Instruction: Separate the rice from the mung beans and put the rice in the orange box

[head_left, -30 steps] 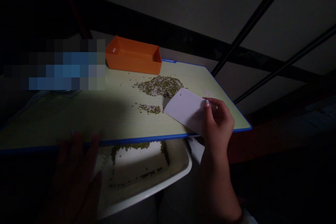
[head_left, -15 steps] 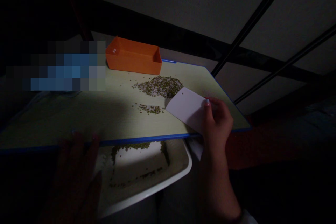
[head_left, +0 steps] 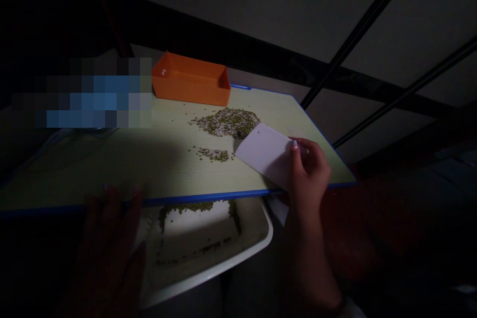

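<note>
My right hand (head_left: pixel 310 169) pinches a flat white card (head_left: pixel 263 151) between thumb and fingers. The card is tilted over the tabletop, and its far edge meets the near right side of a pile of small green beans mixed with pale grains (head_left: pixel 229 121). A smaller strip of beans (head_left: pixel 213 154) lies just left of the card. My left hand (head_left: pixel 112 228), dim in shadow, rests with fingers outstretched at the table's front edge and holds nothing visible.
Under the front edge of the blue-rimmed table (head_left: pixel 160 174) sits a white basin (head_left: pixel 238 258) with green beans inside. An orange box (head_left: pixel 192 89) stands at the back of the table. A blurred-out patch (head_left: pixel 100 102) covers the left side. A panelled wall rises behind.
Almost nothing differs. The fingers of my right hand have shifted slightly on the card, while the card, the beans and my left hand stay about where they were.
</note>
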### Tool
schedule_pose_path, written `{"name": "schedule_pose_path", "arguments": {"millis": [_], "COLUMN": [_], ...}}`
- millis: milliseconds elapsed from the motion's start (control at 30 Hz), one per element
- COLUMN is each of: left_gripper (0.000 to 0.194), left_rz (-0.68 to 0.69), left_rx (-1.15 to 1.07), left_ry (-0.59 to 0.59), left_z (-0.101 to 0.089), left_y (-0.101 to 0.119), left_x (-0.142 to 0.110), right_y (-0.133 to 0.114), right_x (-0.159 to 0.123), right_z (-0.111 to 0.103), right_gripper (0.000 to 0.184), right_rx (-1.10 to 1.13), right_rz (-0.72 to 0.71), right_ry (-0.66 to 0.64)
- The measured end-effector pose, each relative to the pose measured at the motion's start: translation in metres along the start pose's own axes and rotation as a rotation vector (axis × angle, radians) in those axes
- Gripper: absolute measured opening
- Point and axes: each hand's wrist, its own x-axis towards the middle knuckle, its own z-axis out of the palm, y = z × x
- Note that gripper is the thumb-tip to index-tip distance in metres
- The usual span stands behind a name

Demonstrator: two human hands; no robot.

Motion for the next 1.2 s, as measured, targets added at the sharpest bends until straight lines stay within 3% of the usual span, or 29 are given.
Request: {"name": "schedule_pose_path", "arguments": {"millis": [167, 467, 800, 967, 1200], "left_gripper": [0.069, 0.066, 0.068, 0.068, 0.069], "left_rz": [0.069, 0.072, -0.043, -0.019, -0.025], "left_rx": [0.016, 0.028, -0.008, 0.017, 0.01], "left_ry": [0.044, 0.04, 0.008, -0.034, -0.004], "left_z": [0.0, 0.002, -0.003, -0.005, -0.003], "left_y": [0.001, -0.007, 0.006, 0.003, -0.001], "left_x": [-0.002, -0.001, -0.004, -0.003, -0.001], "right_y": [-0.003, -0.004, 0.001, 0.011, 0.016], "right_x": [-0.001, -0.002, -0.002, -0.002, -0.001], "right_z": [-0.003, -0.002, 0.001, 0.002, 0.004], "right_gripper": [0.013, 0.014, 0.009, 0.011, 0.014], "right_rx": [-0.001, 0.01, 0.116, 0.118, 0.114], "right_rz": [0.012, -0.01, 0.054, 0.072, 0.099], "right_ry": [-0.016, -0.037, -0.057, -0.075, -0.074]}}
